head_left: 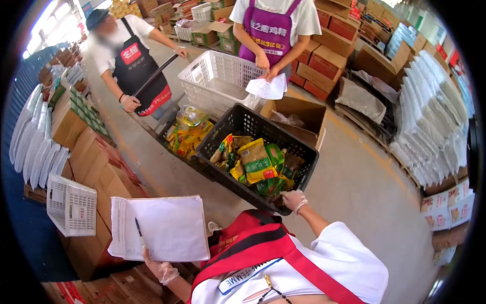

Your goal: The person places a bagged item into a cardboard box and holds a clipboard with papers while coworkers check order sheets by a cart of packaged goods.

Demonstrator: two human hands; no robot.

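Observation:
My left hand (162,268), in a clear plastic glove, holds a board with a stack of white papers (172,228) by its lower edge. A pen (138,228) lies across the sheets, its lower end at my fingertips. My gloved right hand (293,200) is closed on the near rim of a black plastic crate (248,190). Inside that crate lie several yellow and green food packets (257,161). Behind its left side, a lower dark crate holds more yellow packets (190,137). Part of my right fingers is hidden by the rim.
A white crate (200,81) and an open cardboard box (304,114) stand beyond the black crate. One person in a dark apron (139,71) grips a bar; another in a purple apron (268,30) holds a paper (268,87). Stacked white sacks (430,111) line the right.

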